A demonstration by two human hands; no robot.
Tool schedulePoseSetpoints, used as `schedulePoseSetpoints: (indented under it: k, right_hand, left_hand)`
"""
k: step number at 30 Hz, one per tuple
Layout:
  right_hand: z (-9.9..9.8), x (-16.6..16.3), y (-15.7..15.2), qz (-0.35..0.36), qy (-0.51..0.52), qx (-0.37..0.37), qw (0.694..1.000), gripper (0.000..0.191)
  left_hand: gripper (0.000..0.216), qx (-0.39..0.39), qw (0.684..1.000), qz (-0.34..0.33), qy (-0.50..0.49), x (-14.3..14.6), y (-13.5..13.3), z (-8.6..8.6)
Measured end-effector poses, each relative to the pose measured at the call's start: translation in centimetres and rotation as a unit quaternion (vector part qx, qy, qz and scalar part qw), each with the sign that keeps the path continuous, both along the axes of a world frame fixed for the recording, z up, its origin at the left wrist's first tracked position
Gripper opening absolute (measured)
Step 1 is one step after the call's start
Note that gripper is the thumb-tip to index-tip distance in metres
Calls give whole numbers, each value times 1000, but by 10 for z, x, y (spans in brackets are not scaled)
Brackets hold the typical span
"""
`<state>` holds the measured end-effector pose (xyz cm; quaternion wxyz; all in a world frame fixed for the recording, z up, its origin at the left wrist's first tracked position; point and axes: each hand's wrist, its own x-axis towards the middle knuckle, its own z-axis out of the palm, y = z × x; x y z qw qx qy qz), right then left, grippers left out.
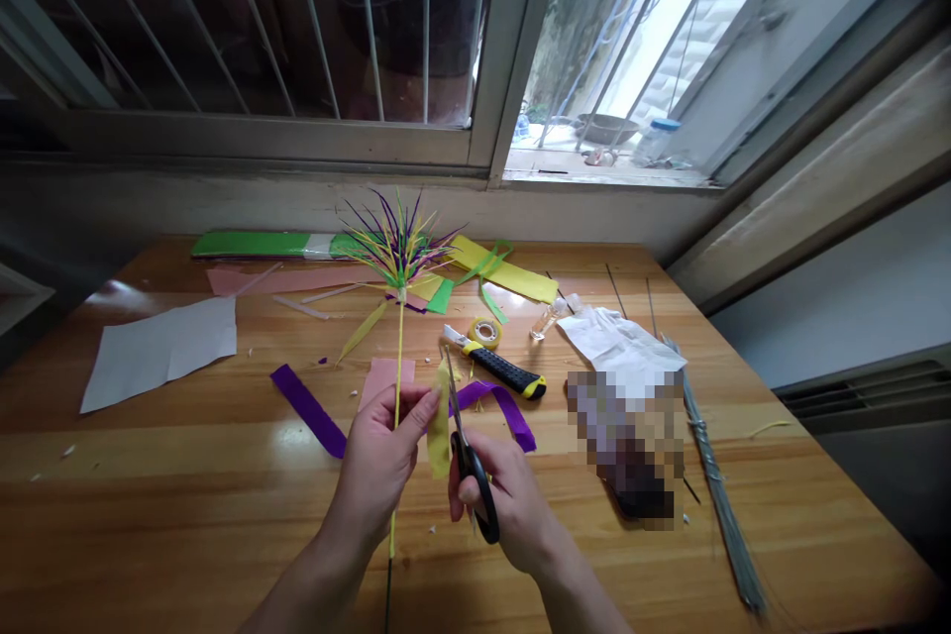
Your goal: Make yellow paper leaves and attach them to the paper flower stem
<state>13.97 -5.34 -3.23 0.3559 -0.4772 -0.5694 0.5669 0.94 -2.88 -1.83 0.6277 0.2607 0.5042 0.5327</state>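
My left hand (382,456) is closed around a yellow-wrapped wire stem (401,342) and also pinches a strip of yellow crepe paper (439,431). At the top of the stem spreads a flower head (401,243) of thin purple, yellow and green paper spikes, with a single yellow leaf (363,332) hanging off to the left. The stem's lower end is bare dark wire. In my right hand (501,490) are black-handled scissors (475,485), their blades pointing up along the right edge of the yellow strip. Whether the blades touch the paper I cannot tell.
Beyond my hands lie a utility knife (505,369), a tape roll (484,333) and a small clear bottle (546,320). Purple strips (308,409), white paper (163,349) and folded green paper (249,245) lie leftward. A wire bundle (717,495) and a white tissue (620,342) are right.
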Motion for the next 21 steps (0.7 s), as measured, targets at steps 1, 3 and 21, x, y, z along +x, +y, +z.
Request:
schedulePoseSetpoints:
  k: [1, 3, 21]
  right_hand:
    - [0, 0, 0, -1, -2, 2, 1000, 58]
    - [1, 0, 0, -3, -10, 9, 1000, 55]
    - [-9, 3, 1, -11, -86, 30, 996, 22]
  left_hand:
    - [23, 1, 1000, 1, 1, 0, 0, 0]
    - [23, 2, 1000, -1, 4, 0, 0, 0]
    - [30, -9, 1000, -1, 14, 1, 1, 4]
